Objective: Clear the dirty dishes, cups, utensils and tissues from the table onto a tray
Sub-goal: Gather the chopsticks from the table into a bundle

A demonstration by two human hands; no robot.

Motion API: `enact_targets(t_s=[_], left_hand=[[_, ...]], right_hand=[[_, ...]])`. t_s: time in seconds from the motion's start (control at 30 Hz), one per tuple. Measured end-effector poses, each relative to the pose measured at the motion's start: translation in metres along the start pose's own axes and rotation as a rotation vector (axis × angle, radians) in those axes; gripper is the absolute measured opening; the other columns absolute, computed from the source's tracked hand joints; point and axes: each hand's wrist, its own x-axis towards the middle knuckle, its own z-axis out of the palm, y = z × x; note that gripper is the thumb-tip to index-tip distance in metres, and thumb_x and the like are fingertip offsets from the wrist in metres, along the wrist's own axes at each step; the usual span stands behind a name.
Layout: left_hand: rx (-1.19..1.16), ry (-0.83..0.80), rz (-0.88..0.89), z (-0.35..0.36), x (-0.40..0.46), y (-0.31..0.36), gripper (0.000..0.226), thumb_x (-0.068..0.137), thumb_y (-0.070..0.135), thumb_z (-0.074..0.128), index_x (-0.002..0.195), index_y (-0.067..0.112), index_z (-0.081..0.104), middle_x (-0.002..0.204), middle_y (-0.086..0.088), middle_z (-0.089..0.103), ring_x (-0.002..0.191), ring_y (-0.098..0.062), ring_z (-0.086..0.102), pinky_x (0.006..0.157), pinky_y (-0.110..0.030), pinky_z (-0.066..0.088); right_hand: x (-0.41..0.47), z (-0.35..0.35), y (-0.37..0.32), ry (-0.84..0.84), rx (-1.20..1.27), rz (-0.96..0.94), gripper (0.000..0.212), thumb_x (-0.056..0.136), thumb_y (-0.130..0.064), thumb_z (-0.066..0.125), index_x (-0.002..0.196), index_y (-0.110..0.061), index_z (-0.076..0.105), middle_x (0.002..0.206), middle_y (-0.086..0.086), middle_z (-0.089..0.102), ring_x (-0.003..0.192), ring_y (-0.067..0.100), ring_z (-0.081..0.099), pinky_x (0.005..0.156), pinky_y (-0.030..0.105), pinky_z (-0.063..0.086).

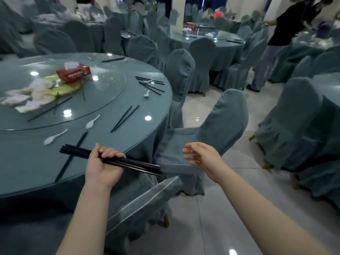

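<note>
The left hand (104, 167) grips a bundle of black chopsticks (128, 162) with curled fingers, holding it level over the near edge of the round table (147, 100). The right hand (202, 156) hangs off the table's edge above a covered chair (211, 129), fingers loose and apart, holding nothing. On the table lie white spoons (55, 137), more loose chopsticks (125, 118), a red tissue box (73, 73) and crumpled tissues (27, 98) nearer its middle.
</note>
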Motion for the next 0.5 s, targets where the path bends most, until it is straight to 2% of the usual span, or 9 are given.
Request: enact_targets(t_s=[0.17,0.27,0.4,0.5], left_hand=[[-0.057,0.063,0.079,0.002,0.050,0.024,0.026,0.072,0.028,0.053,0.048,0.022,0.043,0.043,0.010,0.034,0.039,-0.004,0.037,0.057,-0.020,0.031],[-0.075,0.155,0.130,-0.003,0.067,0.037,0.020,0.071,0.025,0.052,0.055,0.023,0.040,0.044,0.009,0.034,0.039,-0.005,0.038,0.058,-0.021,0.030],[-0.138,0.292,0.186,-0.016,0.081,0.050,0.030,0.091,0.027,0.045,0.062,0.023,0.037,0.044,0.010,0.034,0.037,-0.005,0.038,0.059,-0.022,0.031],[-0.171,0.373,0.248,-0.027,0.090,0.055,0.031,0.094,0.029,0.042,0.064,0.023,0.037,0.046,0.011,0.035,0.038,-0.006,0.038,0.059,-0.022,0.031]], right_hand=[[0.072,0.026,-0.026,-0.091,-0.235,-0.039,0.015,0.097,-0.022,0.051,0.094,-0.021,0.066,0.094,-0.001,0.074,0.080,0.012,0.067,0.073,0.027,0.050],[0.108,0.044,-0.039,-0.116,-0.282,-0.040,0.016,0.098,-0.019,0.050,0.096,-0.020,0.066,0.094,-0.002,0.073,0.083,0.013,0.066,0.075,0.028,0.051],[0.161,0.077,-0.041,-0.232,-0.305,0.004,0.018,0.098,-0.016,0.049,0.104,-0.012,0.065,0.097,0.002,0.072,0.080,0.013,0.064,0.071,0.027,0.047],[0.204,0.099,-0.036,-0.304,-0.370,0.013,0.015,0.096,-0.017,0.051,0.102,-0.014,0.065,0.100,0.003,0.072,0.081,0.013,0.063,0.071,0.024,0.047]])
